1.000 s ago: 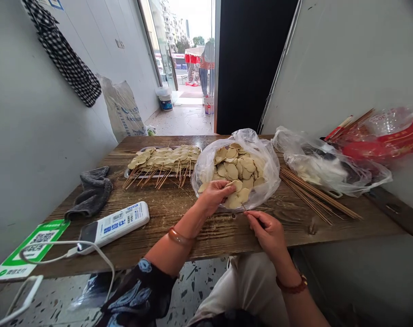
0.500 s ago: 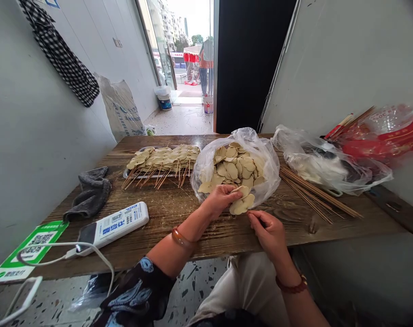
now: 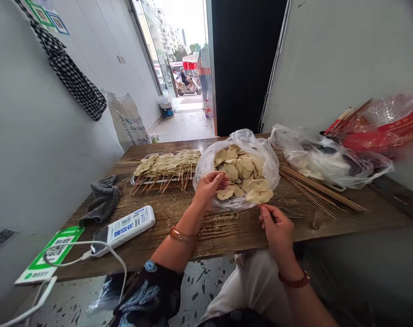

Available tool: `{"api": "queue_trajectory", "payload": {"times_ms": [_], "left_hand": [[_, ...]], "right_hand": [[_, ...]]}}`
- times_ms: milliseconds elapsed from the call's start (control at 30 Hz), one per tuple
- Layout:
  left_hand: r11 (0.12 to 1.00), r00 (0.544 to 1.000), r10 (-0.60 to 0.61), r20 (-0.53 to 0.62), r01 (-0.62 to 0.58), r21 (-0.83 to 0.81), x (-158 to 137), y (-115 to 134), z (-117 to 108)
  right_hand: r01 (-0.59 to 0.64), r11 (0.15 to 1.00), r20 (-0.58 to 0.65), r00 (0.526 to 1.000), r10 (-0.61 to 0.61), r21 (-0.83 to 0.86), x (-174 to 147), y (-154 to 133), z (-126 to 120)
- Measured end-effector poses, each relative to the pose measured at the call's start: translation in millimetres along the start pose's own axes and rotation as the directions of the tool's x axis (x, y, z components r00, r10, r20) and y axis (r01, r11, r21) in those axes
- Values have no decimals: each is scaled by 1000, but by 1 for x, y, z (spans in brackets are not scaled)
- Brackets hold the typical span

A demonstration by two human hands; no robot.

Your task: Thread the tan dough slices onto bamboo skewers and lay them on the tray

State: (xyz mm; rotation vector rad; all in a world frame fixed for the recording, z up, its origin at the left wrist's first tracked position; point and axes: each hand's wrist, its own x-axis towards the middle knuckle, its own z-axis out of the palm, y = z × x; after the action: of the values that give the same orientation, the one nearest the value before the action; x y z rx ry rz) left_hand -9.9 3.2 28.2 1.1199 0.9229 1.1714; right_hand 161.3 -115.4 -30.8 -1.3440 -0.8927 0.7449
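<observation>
My right hand (image 3: pixel 277 227) pinches the lower end of a thin bamboo skewer, which is mostly hidden by the fingers. Thin, pale beige round slices (image 3: pixel 259 196) are threaded at its top, over the near rim of a clear plastic bag (image 3: pixel 272 165). Many loose slices of the same kind (image 3: pixel 239 165) fill this bag. My left hand (image 3: pixel 209 187) hovers at the bag's near left side, fingers loosely curled and slightly apart, with nothing visible in them. Left of the bag, a tray (image 3: pixel 135 180) bears a pile of finished-looking skewers of slices (image 3: pixel 168 163).
Bare bamboo skewers (image 3: pixel 318 190) lie to the right, beside another plastic bag (image 3: pixel 325 159) and red packaging (image 3: pixel 386 131). A grey cloth (image 3: pixel 104 200), a white power bank (image 3: pixel 131 225) with a cable, and a green QR card (image 3: pixel 52 254) lie on the wooden table (image 3: pixel 199 231) at left.
My left hand has let go of the slices on the skewer and moved left over the bag. My right hand has shifted slightly right with the skewer. A scooter now shows outside the doorway.
</observation>
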Motion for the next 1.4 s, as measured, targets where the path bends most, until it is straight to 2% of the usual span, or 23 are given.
{"api": "queue_trajectory", "payload": {"times_ms": [67, 133, 200, 267, 400, 467, 533, 700, 767, 867, 967, 1033, 1100, 1133, 1200, 1267, 1300, 1333, 1400], "left_hand": [[982, 997, 72, -15, -69, 175, 6, 3, -1], [903, 988, 153, 7, -143, 406, 15, 3, 1], [749, 973, 227, 46, -205, 630, 26, 2, 5], [568, 958, 271, 90, -235, 789, 37, -2, 12], [252, 940, 296, 170, -248, 935, 54, -12, 24], [158, 937, 294, 191, -245, 957, 59, -17, 28], [127, 938, 289, 189, -234, 964, 64, -20, 28], [246, 953, 267, 145, -213, 946, 74, -21, 17], [266, 952, 262, 157, -228, 937, 74, -20, 13], [249, 944, 276, 182, -253, 935, 68, -21, 15], [177, 930, 311, 193, -257, 950, 61, -24, 22], [165, 923, 331, 199, -264, 950, 60, -25, 25], [267, 929, 336, 155, -252, 930, 61, -23, 26], [370, 938, 328, 110, -235, 899, 62, -21, 25], [646, 964, 267, 7, -185, 741, 62, -15, 20], [894, 990, 137, -44, -104, 437, 57, -8, 12], [962, 997, 63, -40, -50, 267, 53, -5, 8], [993, 1000, -4, -26, 7, 121, 49, -3, 4], [993, 995, -98, 1, 98, -71, 39, 0, -4]], "right_hand": [[2, 1000, -2, 1000, -2, 22, 0, 1, 0], [15, 1000, 4, 1000, -15, 9, 1, 2, 0], [35, 999, 13, 999, -34, -12, 1, 3, 0], [63, 997, 25, 998, -62, -37, 2, 3, 0], [101, 992, 43, 994, -98, -78, 4, 3, 0], [103, 991, 51, 994, -99, -80, 5, 3, 1], [109, 991, 57, 993, -105, -79, 6, 3, 1], [126, 990, 68, 990, -121, -67, 6, 3, 1], [127, 990, 65, 990, -123, -64, 7, 3, 1], [131, 989, 63, 990, -127, -61, 7, 4, 1], [135, 989, 72, 989, -130, -61, 7, 7, 1], [137, 989, 71, 989, -132, -63, 7, 9, 2], [135, 989, 68, 989, -131, -65, 7, 9, 2], [132, 989, 69, 989, -128, -66, 7, 9, 2], [126, 989, 77, 990, -120, -73, 8, 8, 2], [128, 989, 104, 987, -120, -80, 8, 7, 2], [135, 988, 125, 984, -124, -80, 8, 6, 1], [144, 986, 150, 980, -131, -79, 8, 5, 1], [161, 984, 201, 969, -143, -77, 8, 3, -1]]}}
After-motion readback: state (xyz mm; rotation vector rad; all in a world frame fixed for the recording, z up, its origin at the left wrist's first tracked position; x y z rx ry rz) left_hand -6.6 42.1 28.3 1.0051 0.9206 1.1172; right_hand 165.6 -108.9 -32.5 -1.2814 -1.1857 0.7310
